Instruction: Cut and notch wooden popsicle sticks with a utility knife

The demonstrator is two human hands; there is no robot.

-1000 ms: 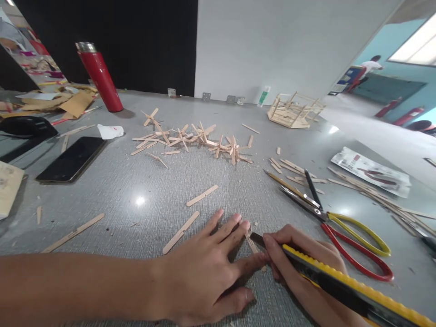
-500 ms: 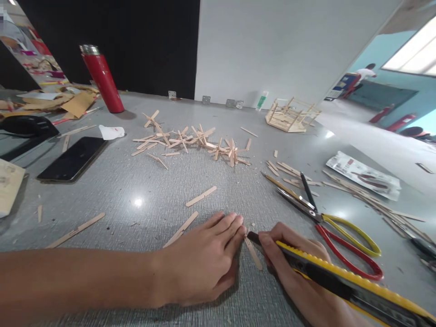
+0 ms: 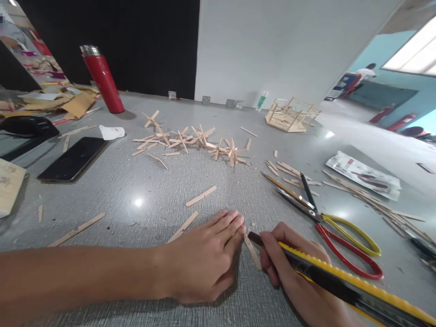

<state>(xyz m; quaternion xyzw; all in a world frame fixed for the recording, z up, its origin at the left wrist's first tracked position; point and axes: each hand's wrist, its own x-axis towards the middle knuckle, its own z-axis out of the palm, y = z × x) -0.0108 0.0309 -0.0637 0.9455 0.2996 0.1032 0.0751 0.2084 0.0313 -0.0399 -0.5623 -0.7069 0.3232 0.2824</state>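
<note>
The grey table (image 3: 143, 181) has a fine, cloth-like texture with some shiny spots. Behind it stands a plain white wall (image 3: 272, 45). The left hand (image 3: 200, 261) lies flat with the fingers close together, and the fingertips press on a short flat pale wooden stick (image 3: 252, 251). The right hand (image 3: 293, 268) is closed around a long yellow-and-black utility knife (image 3: 340, 286), and the blade tip touches this stick. Metal scissors with red and yellow loop handles (image 3: 340, 236) lie near.

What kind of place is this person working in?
Probably a craft or model-making workshop, perhaps in a school: loose wooden sticks litter the table, a stick frame stands at the back, and the right hand holds a utility knife beside scissors.
</note>
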